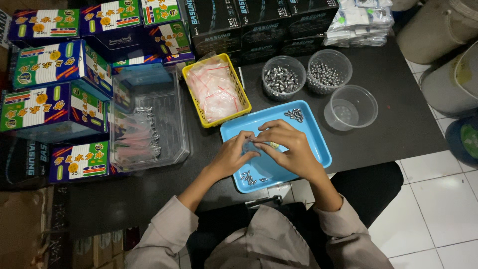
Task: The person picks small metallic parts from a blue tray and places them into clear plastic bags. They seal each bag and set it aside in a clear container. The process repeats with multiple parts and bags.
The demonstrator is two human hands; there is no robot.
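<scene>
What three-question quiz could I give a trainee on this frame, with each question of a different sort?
1. True or false: both hands meet over the blue tray.
2. Which container holds the small clear bags with red strips? A) yellow basket B) empty round cup C) blue tray
3. How many round clear cups stand behind the tray, and how many hold metal pieces?

Key
1. True: the left hand and right hand touch at the fingertips above it, pinching something small that cannot be made out.
2. A.
3. Three; two hold metal pieces, one with pointed weights and one with round balls.
</scene>
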